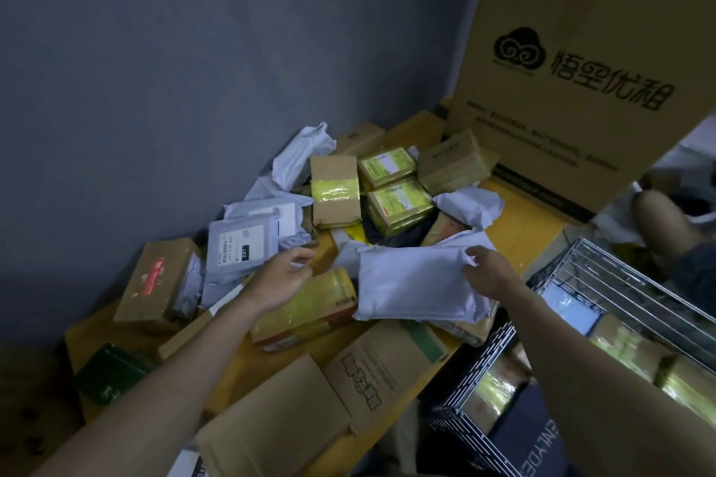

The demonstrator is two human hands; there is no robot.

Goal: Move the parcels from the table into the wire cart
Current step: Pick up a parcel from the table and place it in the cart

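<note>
- Here, a pale grey plastic mailer bag [416, 281] lay on top of the parcel heap on the yellow table [519, 213], its long axis running left to right, tilted slightly up toward the right.
- The right hand [490, 273] pinched the bag's upper right corner with curled fingers.
- The left hand [281, 277] hovered with relaxed, spread fingers above a yellow-taped cardboard box [306, 312] just left of the bag, gripping nothing.
- The chrome wire cart [604, 290] stood at the lower right, beside the table, already holding taped boxes.
- Around the bag sat brown cartons, more grey mailers and green-labelled boxes; a tall printed cardboard box [573, 62] rose behind.
- The cart's lower part was cut off by the frame, and the labels' print was too small to read.
</note>
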